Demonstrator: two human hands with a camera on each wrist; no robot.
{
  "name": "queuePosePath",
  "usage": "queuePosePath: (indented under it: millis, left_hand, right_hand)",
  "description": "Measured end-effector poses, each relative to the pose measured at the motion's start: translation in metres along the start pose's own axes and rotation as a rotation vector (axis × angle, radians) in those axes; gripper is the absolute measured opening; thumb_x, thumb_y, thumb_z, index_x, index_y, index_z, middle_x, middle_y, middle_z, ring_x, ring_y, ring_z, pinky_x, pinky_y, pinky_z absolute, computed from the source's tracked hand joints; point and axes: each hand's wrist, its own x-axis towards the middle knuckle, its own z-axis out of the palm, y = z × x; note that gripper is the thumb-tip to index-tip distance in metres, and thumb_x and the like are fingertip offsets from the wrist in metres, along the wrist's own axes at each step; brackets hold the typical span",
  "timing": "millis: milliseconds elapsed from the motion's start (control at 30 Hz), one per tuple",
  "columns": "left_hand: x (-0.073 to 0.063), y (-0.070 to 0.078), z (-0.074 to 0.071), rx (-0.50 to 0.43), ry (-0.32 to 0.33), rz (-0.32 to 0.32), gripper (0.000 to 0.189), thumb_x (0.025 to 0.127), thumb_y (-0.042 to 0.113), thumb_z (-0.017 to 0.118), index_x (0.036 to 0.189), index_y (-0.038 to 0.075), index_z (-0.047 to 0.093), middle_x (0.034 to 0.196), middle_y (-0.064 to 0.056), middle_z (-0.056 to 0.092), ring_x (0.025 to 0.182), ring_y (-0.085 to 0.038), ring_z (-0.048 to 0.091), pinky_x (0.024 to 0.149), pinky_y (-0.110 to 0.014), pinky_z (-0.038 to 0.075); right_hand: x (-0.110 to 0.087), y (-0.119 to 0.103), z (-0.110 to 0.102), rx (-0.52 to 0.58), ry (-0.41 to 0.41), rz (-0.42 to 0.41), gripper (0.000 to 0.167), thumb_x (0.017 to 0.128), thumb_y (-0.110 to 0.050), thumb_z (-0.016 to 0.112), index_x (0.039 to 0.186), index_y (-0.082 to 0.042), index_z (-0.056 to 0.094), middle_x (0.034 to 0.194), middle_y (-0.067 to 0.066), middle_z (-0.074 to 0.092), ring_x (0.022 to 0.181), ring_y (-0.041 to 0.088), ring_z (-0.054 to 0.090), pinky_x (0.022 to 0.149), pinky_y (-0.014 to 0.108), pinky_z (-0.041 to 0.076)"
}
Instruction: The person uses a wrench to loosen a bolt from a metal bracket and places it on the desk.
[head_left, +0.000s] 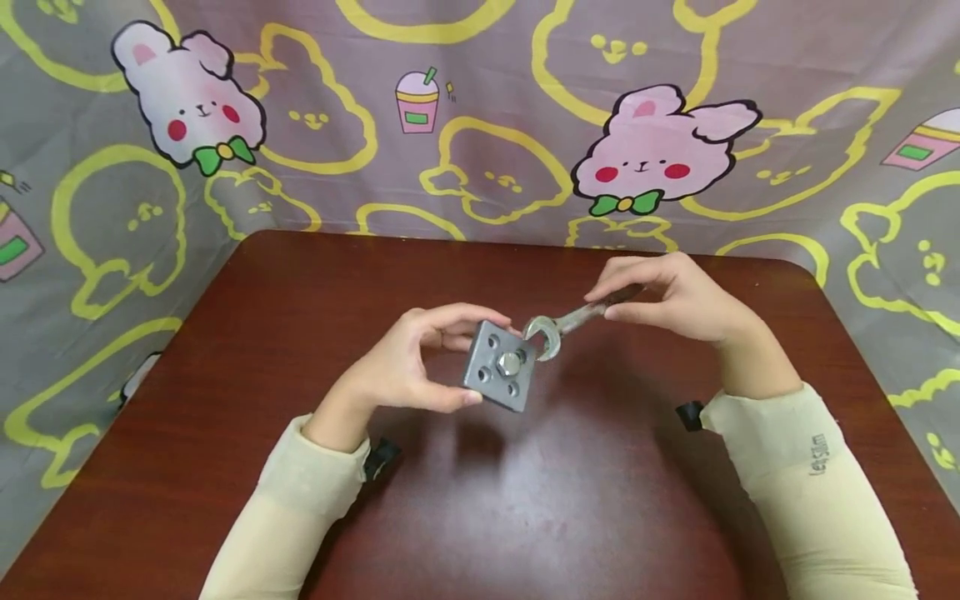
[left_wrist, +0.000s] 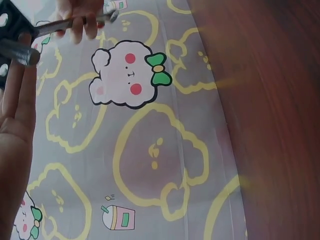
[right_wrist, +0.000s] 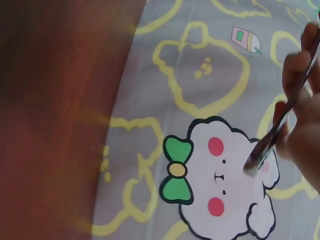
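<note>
A square grey metal plate (head_left: 491,379) with several holes is held up over the table, gripped at its edges by my left hand (head_left: 412,362). A hex bolt head (head_left: 509,363) sits at the middle of its near face. In the left wrist view the threaded bolt shank (left_wrist: 22,54) sticks out from the plate's other side. My right hand (head_left: 671,296) pinches the handle of an open-end wrench (head_left: 577,318). Its open jaw is by the plate's right edge, beside the bolt head and not around it. In the right wrist view the wrench handle (right_wrist: 280,125) runs across the fingers.
Below the hands lies a dark red-brown wooden table (head_left: 315,292). A patterned cloth (head_left: 480,92) with rabbit and cup drawings hangs behind it and at both sides. Each cuff has a small black device (head_left: 382,458) near it.
</note>
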Motion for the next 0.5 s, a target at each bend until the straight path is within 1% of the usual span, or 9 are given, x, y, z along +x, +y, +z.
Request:
queuePosePath:
  millis: [67,133,233,367,500]
  left_hand:
    - [-0.001,-0.001,0.0,0.022,0.06,0.034,0.068,0.067,-0.006,0.08,0.13,-0.006,0.055,0.125,-0.023,0.066,0.107,-0.022,0.07,0.093,-0.04,0.058]
    - [0.0,-0.001,-0.001,0.044,0.122,0.066,0.069,0.066,-0.007,0.08,0.13,-0.007,0.054,0.126,-0.024,0.065,0.107,-0.021,0.069,0.093,-0.039,0.058]
    - [0.002,-0.001,-0.001,0.069,0.207,0.11,0.071,0.065,-0.009,0.08,0.131,-0.007,0.053,0.127,-0.025,0.064,0.108,-0.02,0.069,0.092,-0.037,0.059]
    - [0.004,-0.001,-0.001,0.065,0.301,0.158,0.073,0.063,-0.013,0.08,0.13,-0.01,0.052,0.128,-0.027,0.063,0.108,-0.021,0.068,0.089,-0.032,0.059]
    - [0.005,-0.004,0.0,0.062,0.367,0.186,0.075,0.061,-0.017,0.08,0.13,-0.011,0.052,0.13,-0.027,0.062,0.113,-0.023,0.066,0.09,-0.033,0.059]
  right_hand:
    - [-0.01,0.0,0.007,0.013,0.094,0.021,0.032,0.08,0.017,0.069,0.108,0.001,0.073,0.096,0.004,0.071,0.084,0.015,0.06,0.064,0.023,0.049]
    - [-0.02,-0.003,0.016,0.024,0.179,0.062,0.031,0.082,0.015,0.067,0.109,0.002,0.073,0.095,0.004,0.071,0.08,0.014,0.058,0.061,0.023,0.046]
    - [-0.03,-0.011,0.031,0.025,0.284,0.126,0.027,0.085,0.012,0.066,0.11,0.002,0.072,0.094,0.003,0.071,0.077,0.013,0.058,0.06,0.021,0.046]
    - [-0.036,-0.023,0.053,0.014,0.393,0.225,0.025,0.087,0.007,0.067,0.11,0.001,0.072,0.094,0.001,0.071,0.075,0.01,0.06,0.06,0.019,0.05]
    - [-0.038,-0.034,0.076,0.071,0.489,0.302,0.025,0.086,0.005,0.069,0.111,0.001,0.071,0.094,-0.002,0.072,0.075,0.008,0.062,0.064,0.018,0.052]
